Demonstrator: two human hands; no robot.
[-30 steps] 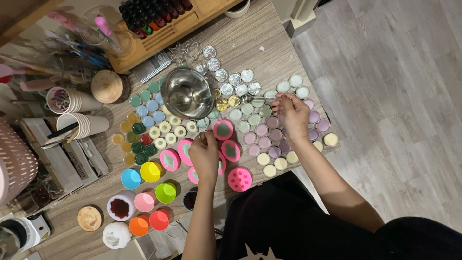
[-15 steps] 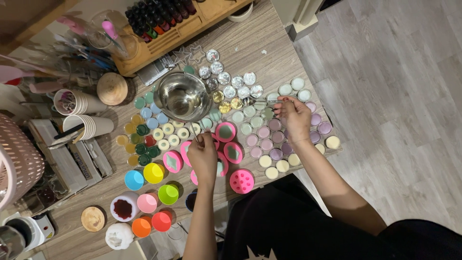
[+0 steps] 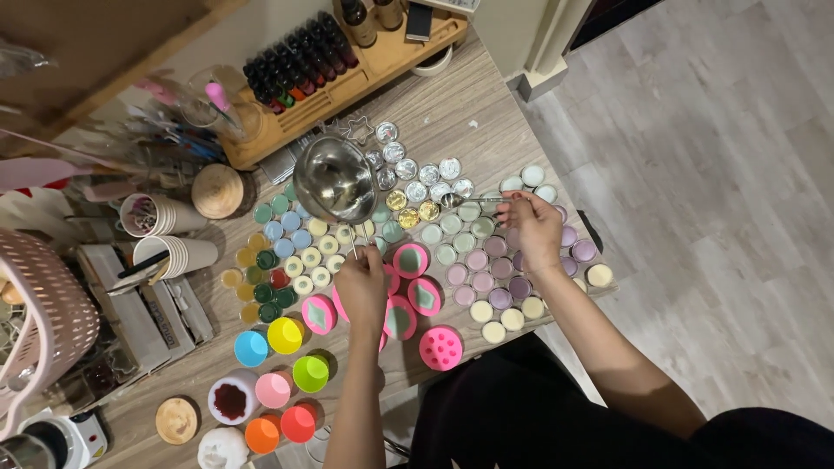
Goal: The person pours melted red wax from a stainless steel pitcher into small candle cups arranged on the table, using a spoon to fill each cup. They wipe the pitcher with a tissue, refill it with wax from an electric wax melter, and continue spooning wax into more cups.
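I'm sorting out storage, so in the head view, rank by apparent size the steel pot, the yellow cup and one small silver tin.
1. Steel pot, clearly largest, though lifted nearer the camera.
2. Yellow cup.
3. Silver tin, smallest.

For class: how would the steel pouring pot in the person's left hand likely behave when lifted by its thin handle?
The steel pot looks rigid and smooth, so probably slippery. Held by the left hand at the handle's end, it likely feels front-heavy and apt to tip.
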